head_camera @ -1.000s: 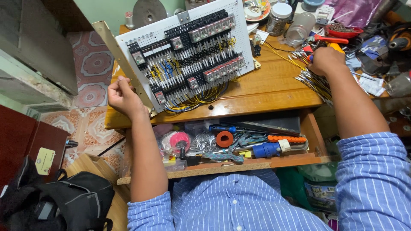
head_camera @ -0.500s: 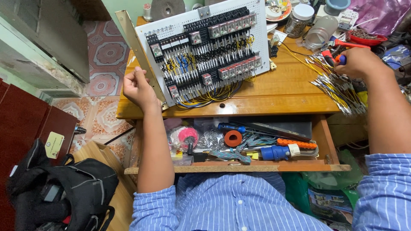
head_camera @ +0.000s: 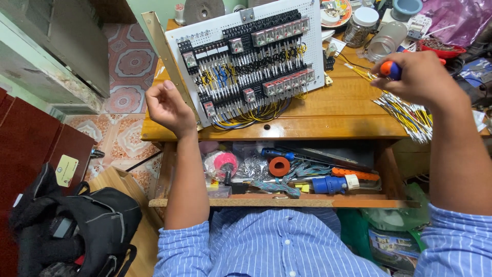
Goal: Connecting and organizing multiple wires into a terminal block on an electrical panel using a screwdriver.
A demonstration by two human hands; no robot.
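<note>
The right hand [head_camera: 420, 77] closes its grip around a screwdriver [head_camera: 390, 68] with an orange-and-blue handle, held above the far right part of the wooden bench [head_camera: 333, 115], right of the control panel [head_camera: 246, 61]. Just beneath that hand lies a bundle of yellow and white wires [head_camera: 407, 113], spread toward the bench's right edge. The left hand [head_camera: 166, 107] is curled into a loose, empty fist at the panel's lower left corner, beside its metal side rail [head_camera: 166, 56]; whether it touches the rail cannot be told. The white perforated panel stands tilted on the bench, packed with rows of relays and terminal blocks, with yellow, blue and black wiring looping out below. Beneath the panel, an open drawer [head_camera: 287, 201] holds an orange tape roll [head_camera: 279, 166], a pink spool [head_camera: 225, 161] and a blue plug [head_camera: 328, 184]. Left of the panel, on the floor, sits a black bag [head_camera: 87, 225].
</note>
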